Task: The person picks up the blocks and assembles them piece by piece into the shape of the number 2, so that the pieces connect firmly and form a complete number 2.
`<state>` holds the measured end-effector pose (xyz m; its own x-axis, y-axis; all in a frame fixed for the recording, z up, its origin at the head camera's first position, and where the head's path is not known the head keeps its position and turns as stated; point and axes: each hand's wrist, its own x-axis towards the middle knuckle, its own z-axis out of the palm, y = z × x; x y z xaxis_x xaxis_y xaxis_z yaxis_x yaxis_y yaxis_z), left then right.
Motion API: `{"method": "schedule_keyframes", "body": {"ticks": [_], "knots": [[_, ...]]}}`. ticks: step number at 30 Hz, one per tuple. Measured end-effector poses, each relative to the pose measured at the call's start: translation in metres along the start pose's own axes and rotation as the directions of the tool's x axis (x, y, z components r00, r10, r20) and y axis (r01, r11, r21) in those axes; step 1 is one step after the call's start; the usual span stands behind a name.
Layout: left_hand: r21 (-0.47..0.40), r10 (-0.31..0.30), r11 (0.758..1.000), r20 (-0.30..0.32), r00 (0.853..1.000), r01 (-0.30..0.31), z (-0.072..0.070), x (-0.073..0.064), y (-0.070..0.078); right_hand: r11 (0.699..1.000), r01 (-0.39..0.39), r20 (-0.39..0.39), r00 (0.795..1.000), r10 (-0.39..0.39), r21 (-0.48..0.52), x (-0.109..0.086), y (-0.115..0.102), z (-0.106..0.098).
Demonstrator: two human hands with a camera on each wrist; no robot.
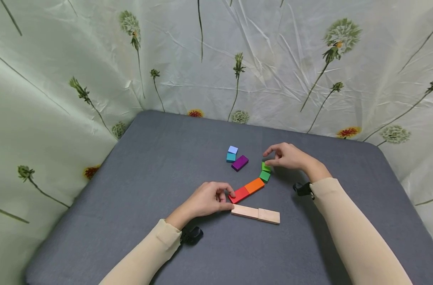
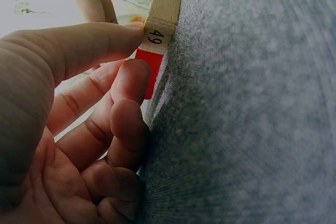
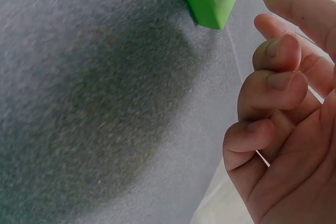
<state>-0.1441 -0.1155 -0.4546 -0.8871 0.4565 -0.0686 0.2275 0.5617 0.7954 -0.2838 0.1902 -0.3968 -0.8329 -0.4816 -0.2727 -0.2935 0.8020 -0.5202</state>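
My left hand (image 1: 205,200) is at the left ends of two block rows. Its thumb touches the end of a plain wooden block (image 1: 245,211), while its index finger rests on a red block (image 1: 239,195). A second wooden block (image 1: 269,216) continues the lower row; an orange block (image 1: 254,185) adjoins the red one. Over a light green block (image 1: 266,167), my right hand (image 1: 291,156) hovers with thumb and index finger spread, the thumb overlapping it in the head view. In the right wrist view, a gap separates these fingertips from the green block (image 3: 211,3). A darker green block (image 1: 264,176) lies beside the orange end.
Behind the rows lie a purple block (image 1: 240,162), a teal block (image 1: 231,157) and a light blue block (image 1: 233,150). The grey table (image 1: 159,158) ends at a flower-printed curtain (image 1: 273,71) at the back and left. Each wrist wears a black camera.
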Motion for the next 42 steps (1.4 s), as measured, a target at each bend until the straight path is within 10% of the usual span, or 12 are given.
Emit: {"method": "schedule_keyframes", "body": {"ticks": [42], "knots": [[-0.006,-0.022,1.000,0.024,0.999,0.023,-0.002,0.002,0.001,0.995,0.096,-0.006,0.995,-0.096,0.025,0.050,-0.048,0.020]]}}
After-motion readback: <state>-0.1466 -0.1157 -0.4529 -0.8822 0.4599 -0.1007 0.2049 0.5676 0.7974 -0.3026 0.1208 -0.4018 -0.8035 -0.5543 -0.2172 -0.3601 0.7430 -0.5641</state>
